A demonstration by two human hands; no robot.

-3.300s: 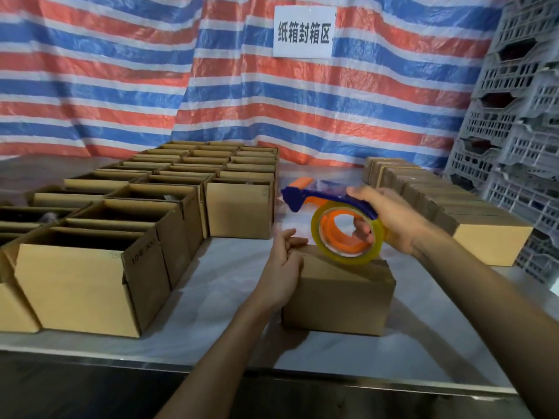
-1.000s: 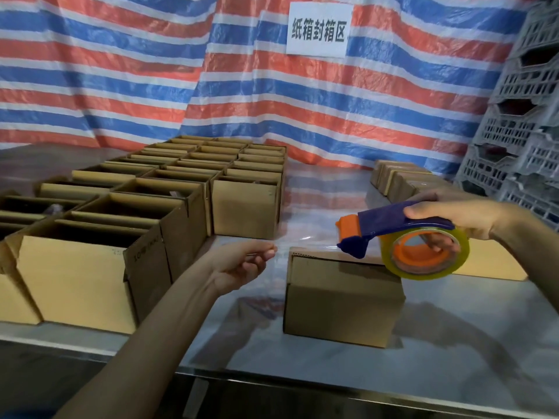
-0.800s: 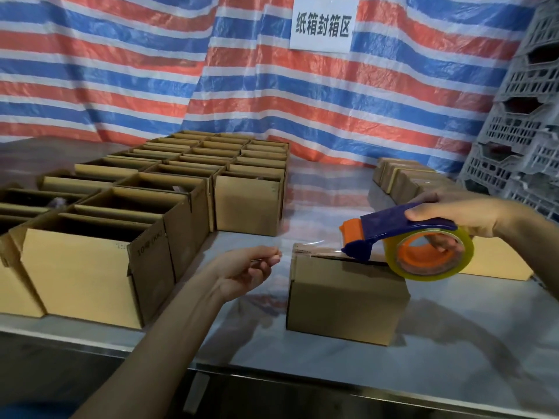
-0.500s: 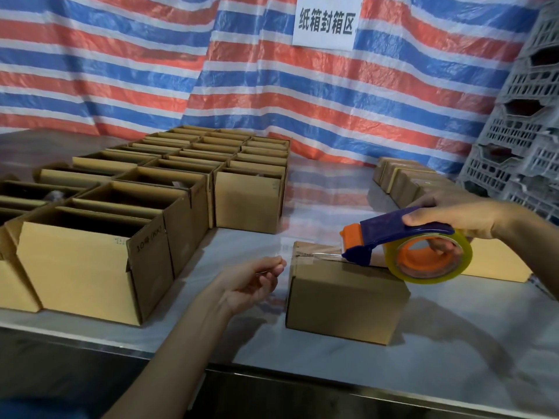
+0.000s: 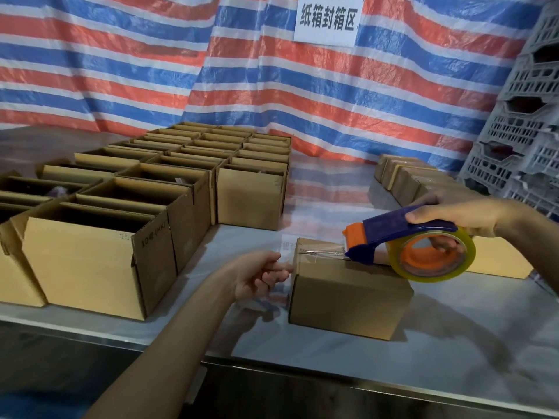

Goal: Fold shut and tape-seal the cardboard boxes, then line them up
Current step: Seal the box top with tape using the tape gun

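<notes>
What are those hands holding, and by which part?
The right hand grips the tape dispenser by its blue handle; the left hand appears to pinch the clear tape by its free end.

We are at a packing station: a long table (image 5: 453, 343) carries rows of open cardboard boxes (image 5: 90, 261) on the left and closed boxes (image 5: 405, 182) far right. Behind hang a striped tarpaulin (image 5: 121, 71) and a printed sign (image 5: 326, 22), with grey crates (image 5: 520, 140) stacked right.

Grey table (image 5: 453, 352) bears open boxes (image 5: 90, 261) left; one shut box (image 5: 348, 300) centre; lined-up shut boxes (image 5: 405, 184) right.
</notes>
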